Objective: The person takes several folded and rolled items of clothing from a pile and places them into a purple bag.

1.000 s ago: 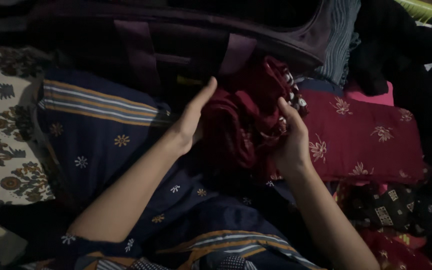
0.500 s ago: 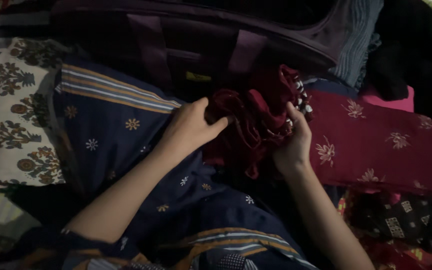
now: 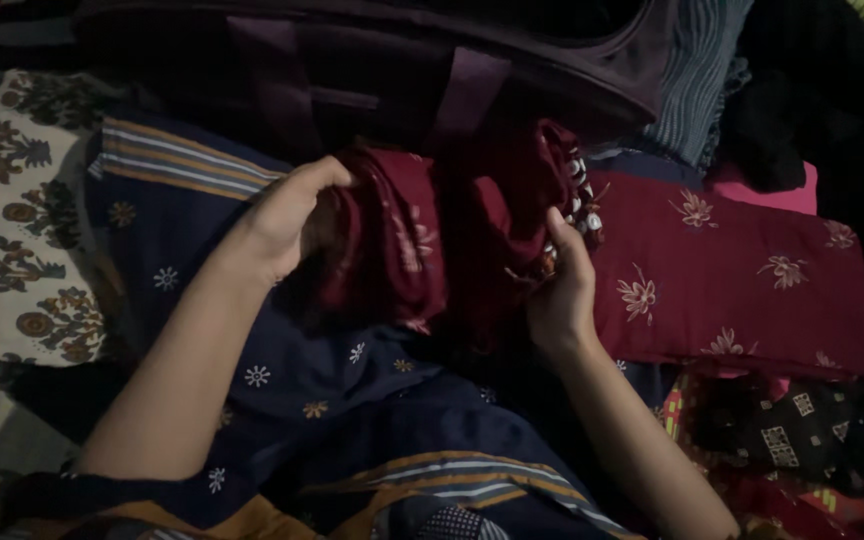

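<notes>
Left hand (image 3: 287,215): fingers curled shut over the left edge of the bundle (image 3: 432,235), thumb tucked behind the fabric; the grip gathers the loose cloth so that it stays bunched and does not spread.
Right hand (image 3: 559,290): fingers closed on the bundle's right side, pinching the fold just below the white trim (image 3: 582,200); it holds that end against the pull of the other hand.
Bundle: a crumpled dark red cloth with a faint floral print, held between both hands, lying on the pile just in front of the bag (image 3: 402,70) and touching it at the top.
Bag: dark purple, with two straps hanging down its front; it lies across the top of the view, behind the bundle.
Red cloth (image 3: 742,270): folded flat, with pale embroidered flowers, just to the right of the bundle; its left edge runs under the right hand.
Navy cloth (image 3: 202,180): striped border and small white flowers, spread beneath the left forearm and under the bundle; it serves as the layer on which the bundle rests.
Print cloth (image 3: 12,210): cream with dark flowers, at the far left, well apart from both hands.
Light: dim, so that finer folds within the bundle cannot be made out.
</notes>
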